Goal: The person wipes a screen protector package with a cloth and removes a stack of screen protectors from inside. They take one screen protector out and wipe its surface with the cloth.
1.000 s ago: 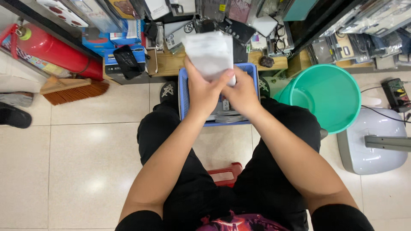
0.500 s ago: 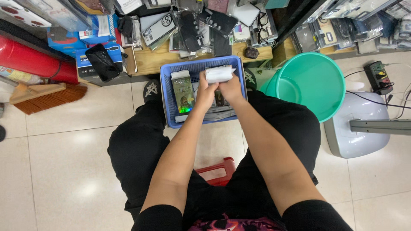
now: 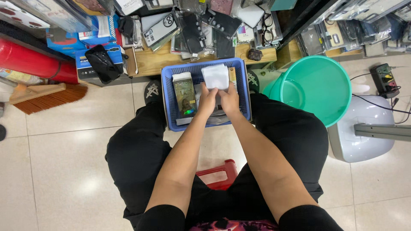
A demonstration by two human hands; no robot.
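Both of my hands reach into a blue plastic basket (image 3: 169, 102) on the floor between my feet. My left hand (image 3: 208, 101) and my right hand (image 3: 230, 99) together grip a flat white packet (image 3: 215, 76), holding it upright over the basket's far half. To the left of my hands a green-printed packaged item (image 3: 185, 95) stands in the basket. More flat packets lie under my hands, mostly hidden.
A teal bucket (image 3: 325, 87) stands right of the basket, a grey appliance base (image 3: 364, 145) beyond it. A low wooden shelf (image 3: 154, 62) with many phone cases runs along the back. A red cylinder (image 3: 32, 60) and broom (image 3: 47, 96) lie left. A red stool (image 3: 218, 173) is under me.
The white packet came down from held-up height into the basket, and my hands lowered with it. The view has shifted, so the basket sits lower in the picture.
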